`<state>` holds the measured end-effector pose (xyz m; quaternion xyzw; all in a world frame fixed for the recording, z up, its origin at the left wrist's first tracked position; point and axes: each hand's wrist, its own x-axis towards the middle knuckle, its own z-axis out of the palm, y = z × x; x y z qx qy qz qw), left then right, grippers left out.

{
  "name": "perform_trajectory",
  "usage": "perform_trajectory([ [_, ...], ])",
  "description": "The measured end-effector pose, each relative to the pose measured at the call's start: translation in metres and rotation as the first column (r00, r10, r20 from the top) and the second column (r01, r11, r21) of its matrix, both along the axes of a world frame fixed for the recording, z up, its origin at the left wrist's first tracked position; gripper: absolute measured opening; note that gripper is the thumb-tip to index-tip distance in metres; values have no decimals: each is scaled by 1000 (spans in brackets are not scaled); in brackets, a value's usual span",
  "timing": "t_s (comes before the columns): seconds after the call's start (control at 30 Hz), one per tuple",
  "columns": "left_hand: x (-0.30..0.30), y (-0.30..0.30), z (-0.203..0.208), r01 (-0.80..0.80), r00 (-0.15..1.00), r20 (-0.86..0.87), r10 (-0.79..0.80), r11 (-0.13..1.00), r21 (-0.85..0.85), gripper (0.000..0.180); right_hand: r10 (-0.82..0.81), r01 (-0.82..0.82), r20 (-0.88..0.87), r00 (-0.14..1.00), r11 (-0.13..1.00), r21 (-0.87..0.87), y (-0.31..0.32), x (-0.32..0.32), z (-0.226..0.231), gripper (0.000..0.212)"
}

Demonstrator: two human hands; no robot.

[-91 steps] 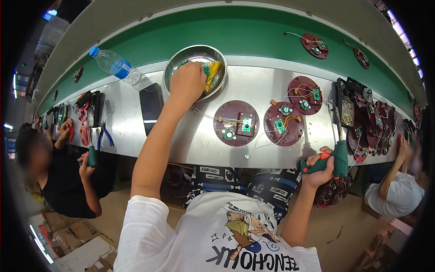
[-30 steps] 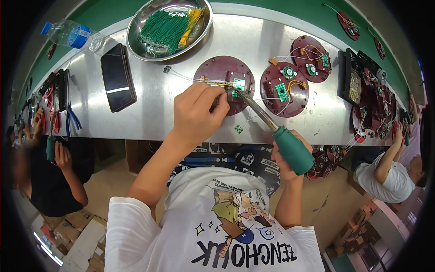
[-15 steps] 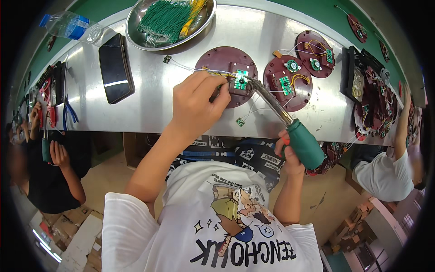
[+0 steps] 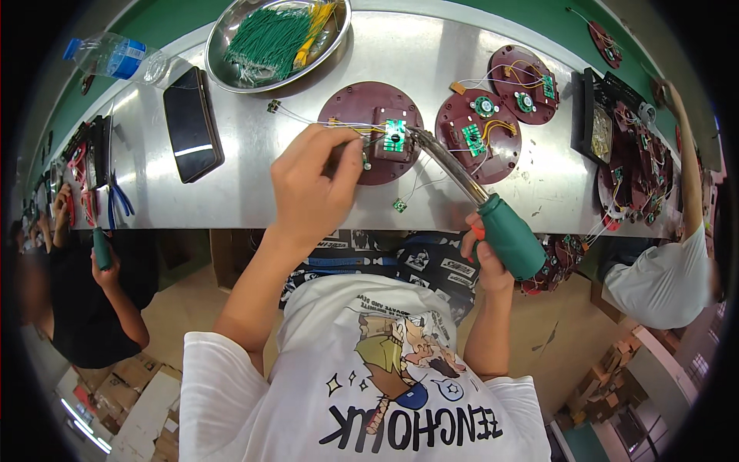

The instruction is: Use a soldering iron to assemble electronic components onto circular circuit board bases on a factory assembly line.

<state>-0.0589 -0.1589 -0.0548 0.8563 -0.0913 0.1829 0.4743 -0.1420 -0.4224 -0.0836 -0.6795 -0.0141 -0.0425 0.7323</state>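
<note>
My right hand (image 4: 489, 252) grips the green handle of a soldering iron (image 4: 514, 235). The iron's tip is close to the right edge of a small green circuit board (image 4: 396, 136); contact is unclear. That board sits on a round maroon disc (image 4: 339, 108) lying flat on the metal table. At the disc's left side my left hand (image 4: 312, 185) is closed, thumb and forefinger pinched on what looks like a thin wire (image 4: 374, 141). The fingers partly hide it. White and yellow wires run left from the board, past the fingertips, to a small connector (image 4: 273, 106).
Two maroon discs (image 4: 504, 165) with boards and wires lie on the right. A steel bowl (image 4: 345, 38) of green and yellow wires, a phone (image 4: 192, 127), a plastic bottle (image 4: 115, 56) and blue-handled pliers (image 4: 115, 202) stand left. People work on both sides; black trays (image 4: 589, 127) are far right.
My left hand has drawn back a little leftward from the board. The iron's tip has shifted slightly right of the board. The whole view has also shifted a little.
</note>
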Motion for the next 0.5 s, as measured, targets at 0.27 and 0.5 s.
perform_trajectory([
  [0.27, -9, 10, 14, -30, 971, 237, -2, 991, 134, 15, 68, -55, 65, 996, 981, -186, -3, 4, 0, 56],
  [0.5, 4, -3, -8, 60, 966, 229, -121, 964, 258, 19, 83, -66, 64, 994, 970, -234, -6, 4, 2, 56],
])
